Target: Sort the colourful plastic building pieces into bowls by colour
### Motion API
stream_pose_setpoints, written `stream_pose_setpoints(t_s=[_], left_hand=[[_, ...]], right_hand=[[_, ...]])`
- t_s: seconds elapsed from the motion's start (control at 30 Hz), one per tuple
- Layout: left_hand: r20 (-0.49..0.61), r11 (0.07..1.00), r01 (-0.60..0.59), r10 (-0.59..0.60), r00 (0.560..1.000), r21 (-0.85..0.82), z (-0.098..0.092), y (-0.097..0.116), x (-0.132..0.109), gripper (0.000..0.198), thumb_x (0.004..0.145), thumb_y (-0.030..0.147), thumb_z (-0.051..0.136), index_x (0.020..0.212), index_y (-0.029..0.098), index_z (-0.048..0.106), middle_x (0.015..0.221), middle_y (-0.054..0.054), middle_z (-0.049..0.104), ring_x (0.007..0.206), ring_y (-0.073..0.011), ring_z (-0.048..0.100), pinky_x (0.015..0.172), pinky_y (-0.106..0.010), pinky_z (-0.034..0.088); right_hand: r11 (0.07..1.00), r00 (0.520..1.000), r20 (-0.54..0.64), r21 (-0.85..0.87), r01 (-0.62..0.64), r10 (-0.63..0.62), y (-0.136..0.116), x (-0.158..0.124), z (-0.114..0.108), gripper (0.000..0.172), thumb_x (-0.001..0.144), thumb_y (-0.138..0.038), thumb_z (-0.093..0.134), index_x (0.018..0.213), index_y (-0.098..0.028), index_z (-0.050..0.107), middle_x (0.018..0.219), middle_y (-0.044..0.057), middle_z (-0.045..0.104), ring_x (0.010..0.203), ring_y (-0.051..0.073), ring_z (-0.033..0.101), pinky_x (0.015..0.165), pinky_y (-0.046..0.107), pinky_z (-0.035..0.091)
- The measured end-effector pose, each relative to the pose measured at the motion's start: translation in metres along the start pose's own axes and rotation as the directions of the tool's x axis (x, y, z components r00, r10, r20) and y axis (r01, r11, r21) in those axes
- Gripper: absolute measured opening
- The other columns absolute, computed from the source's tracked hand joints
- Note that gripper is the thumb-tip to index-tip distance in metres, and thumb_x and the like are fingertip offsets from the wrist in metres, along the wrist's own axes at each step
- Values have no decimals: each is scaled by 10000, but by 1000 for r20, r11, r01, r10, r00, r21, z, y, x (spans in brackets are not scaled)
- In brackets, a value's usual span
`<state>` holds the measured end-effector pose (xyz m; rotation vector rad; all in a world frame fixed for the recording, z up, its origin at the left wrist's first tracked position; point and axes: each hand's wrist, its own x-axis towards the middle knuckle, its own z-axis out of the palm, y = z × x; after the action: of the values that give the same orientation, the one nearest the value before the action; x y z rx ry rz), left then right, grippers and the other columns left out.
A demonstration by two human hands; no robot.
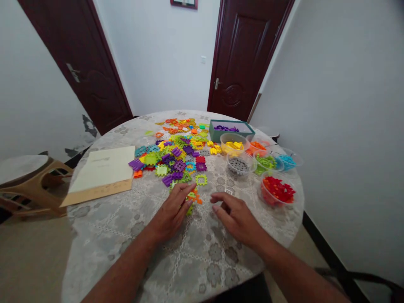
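Observation:
My left hand (172, 211) rests at the near edge of a heap of plastic interlocking pieces (178, 164), its fingers stretched forward and the thumb apart. An orange piece (197, 198) shows just beyond its fingertips, and a lime green piece (189, 209) peeks out by the thumb. The hand covers part of both, and I see no firm grip on them. To the right, my right hand (236, 215) hovers over the tablecloth with loosely bent fingers, thumb and forefinger apart, nothing visible between them. A green square frame piece (201, 180) lies ahead of the two hands.
On the right stand clear bowls of sorted pieces: red (277, 189), grey (239, 165), yellow (234, 145), orange (256, 147), green (267, 161) and blue (286, 160). Behind them is a green box (216, 134) with purple pieces. Paper sheets (102, 168) lie left on the round table (176, 269).

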<state>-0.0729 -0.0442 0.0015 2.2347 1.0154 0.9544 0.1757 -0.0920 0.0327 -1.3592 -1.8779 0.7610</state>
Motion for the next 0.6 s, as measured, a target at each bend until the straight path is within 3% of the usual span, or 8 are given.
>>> stream_pose_setpoints(t_s=[0.1, 0.2, 0.33, 0.4, 0.47, 0.53, 0.6], left_hand=[[-3, 998, -59, 59, 998, 4, 2, -4, -5, 499, 1051, 247, 459, 1541, 342, 446, 1388, -90, 531, 1327, -231, 528, 1142, -423, 468], [-13, 997, -74, 75, 997, 18, 5, -6, -7, 488, 1047, 236, 472, 1522, 345, 456, 1376, -89, 554, 1304, -226, 555, 1115, -412, 500], [-19, 994, -75, 76, 997, 83, 3, -8, -9, 446, 1032, 277, 517, 1475, 328, 490, 1381, -99, 579, 1284, -250, 582, 1103, -448, 519], [-55, 989, -63, 71, 996, 136, 0, -8, -10, 441, 1020, 294, 535, 1459, 314, 501, 1357, -103, 590, 1233, -246, 613, 1053, -424, 554], [-119, 980, -35, 59, 991, 196, -3, -9, -10, 423, 1014, 291, 531, 1437, 298, 517, 1325, -103, 599, 1179, -236, 638, 1007, -396, 578], [-187, 966, -11, 61, 980, 258, -6, -12, -11, 406, 1005, 293, 537, 1411, 285, 534, 1314, -102, 601, 1176, -241, 639, 1023, -407, 568], [-230, 949, 5, 71, 971, 316, -8, -17, -11, 403, 992, 309, 560, 1393, 283, 543, 1323, -101, 600, 1213, -259, 622, 1071, -439, 540]], right_hand=[[985, 997, 81, 170, -32, 19, 0, 21, 26, 371, 959, -256, 606, 1329, -235, 623, 1072, 33, 735, 792, 134, 643, 721, 261, 493], [960, 991, 132, 275, -56, 20, 4, 34, 42, 262, 943, -225, 608, 1198, -233, 671, 923, -7, 702, 790, 133, 621, 692, 239, 472], [959, 986, 164, 271, -78, 34, -3, 34, 35, 99, 937, -242, 620, 1013, -215, 676, 854, -20, 678, 730, 129, 591, 646, 235, 448], [990, 994, 108, 143, -8, -7, -12, 33, 12, 91, 947, -259, 619, 995, -219, 685, 847, -15, 684, 732, 137, 596, 668, 249, 450], [994, 997, 9, -70, 80, -80, -16, 37, -25, 111, 960, -268, 609, 1007, -225, 700, 852, 0, 694, 749, 149, 606, 702, 267, 448], [950, 987, -94, -295, 101, -134, -10, 49, -70, 135, 965, -271, 599, 1033, -227, 707, 899, 22, 717, 779, 165, 621, 737, 283, 451], [872, 969, -190, -487, 45, -157, 7, 72, -117, 154, 955, -259, 583, 1007, -212, 721, 924, 49, 734, 788, 179, 632, 753, 291, 452]])
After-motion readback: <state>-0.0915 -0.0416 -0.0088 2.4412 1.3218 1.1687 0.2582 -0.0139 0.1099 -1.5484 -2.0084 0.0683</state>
